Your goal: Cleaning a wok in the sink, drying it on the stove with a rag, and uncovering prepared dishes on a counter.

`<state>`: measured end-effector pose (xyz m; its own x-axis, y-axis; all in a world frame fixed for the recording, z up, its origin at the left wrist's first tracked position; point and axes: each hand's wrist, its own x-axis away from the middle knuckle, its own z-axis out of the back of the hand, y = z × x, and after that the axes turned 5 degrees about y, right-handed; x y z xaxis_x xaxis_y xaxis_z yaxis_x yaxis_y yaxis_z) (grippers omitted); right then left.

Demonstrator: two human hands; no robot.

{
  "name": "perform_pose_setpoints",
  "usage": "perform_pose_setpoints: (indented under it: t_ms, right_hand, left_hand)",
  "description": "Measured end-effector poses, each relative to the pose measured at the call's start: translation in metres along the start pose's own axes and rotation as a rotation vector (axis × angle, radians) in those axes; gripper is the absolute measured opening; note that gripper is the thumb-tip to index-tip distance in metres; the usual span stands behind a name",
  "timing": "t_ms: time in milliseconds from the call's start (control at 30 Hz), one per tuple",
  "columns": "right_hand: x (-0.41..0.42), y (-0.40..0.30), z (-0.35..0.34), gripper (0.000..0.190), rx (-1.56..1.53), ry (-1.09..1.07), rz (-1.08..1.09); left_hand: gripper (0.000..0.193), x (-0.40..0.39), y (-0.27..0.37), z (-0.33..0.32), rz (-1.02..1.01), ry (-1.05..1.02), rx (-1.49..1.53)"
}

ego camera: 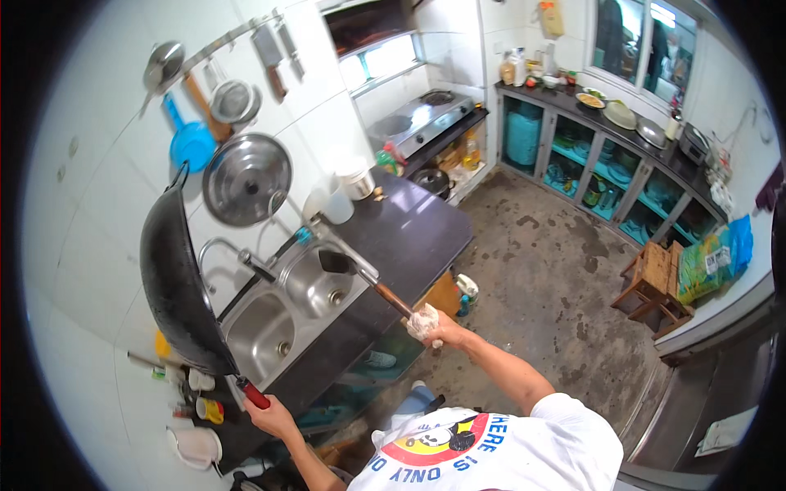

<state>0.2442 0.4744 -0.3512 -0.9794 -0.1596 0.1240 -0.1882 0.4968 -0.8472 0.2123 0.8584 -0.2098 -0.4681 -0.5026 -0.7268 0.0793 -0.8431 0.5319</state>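
My left hand (274, 417) grips the red handle of a dark wok (175, 288). The wok is tilted on its side above the left end of the sink, its dark curved side in view. A wok spatula (393, 298) with a wooden handle extends from my right hand (447, 332), its dark blade over the right basin. In the same hand a crumpled whitish rag (424, 322) is bunched around the handle's end. Below lies a double-basin steel sink (261, 331), with a curved faucet (224, 245) behind it.
Wall hooks hold a steel lid (247, 179), a blue ladle (193, 146), strainers and a cleaver (267, 52). A white tub (355, 178) and clear jug (338, 202) stand on the dark counter (411, 221). Beyond are a gas stove (424, 119) and wooden stools (651, 276).
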Motion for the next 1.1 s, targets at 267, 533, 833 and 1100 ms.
perform_pose_setpoints:
  t_ms: [267,533,833,1100]
  right_hand:
    - [0.060,-0.022,0.156,0.047,0.245,0.367,0.280]
    - [0.144,-0.087,0.349,0.045,0.211,0.728,0.382]
    - [0.203,-0.212,0.447,0.051,0.261,1.443,0.100]
    - [0.142,-0.300,0.616,0.050,0.151,1.419,0.163]
  left_hand:
    - [0.032,0.055,0.157,-0.144,-0.187,-0.417,0.404]
    - [0.014,0.179,0.379,-0.341,-0.075,-0.995,0.803]
    - [0.019,0.256,0.625,-0.459,0.578,-1.924,1.178]
    - [0.007,0.324,0.755,-0.601,1.292,-2.281,1.522]
